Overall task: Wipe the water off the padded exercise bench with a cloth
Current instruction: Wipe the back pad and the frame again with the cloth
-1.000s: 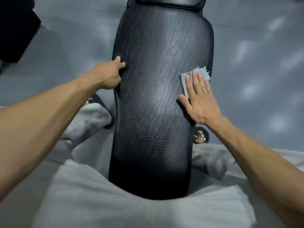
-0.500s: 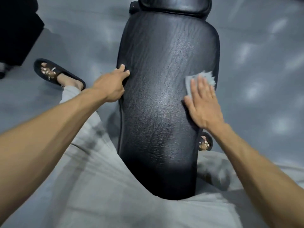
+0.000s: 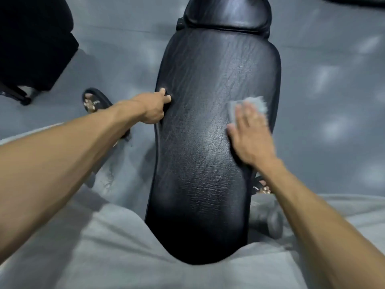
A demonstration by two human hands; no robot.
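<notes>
Since the earlier frame the right hand (image 3: 251,133) has slid the cloth (image 3: 248,109) slightly inward from the right edge of the bench (image 3: 200,142). Its fingers lie flat and close together, pressing the cloth onto the pad; motion blur hides finer detail. The left hand (image 3: 153,108) grips the left edge, fingers curled. Wiping is under way; the next stroke probably needs steady pressure across the glossy centre

A gym: black padded bench (image 3: 210,142) on grey floor (image 3: 333,80).
</notes>
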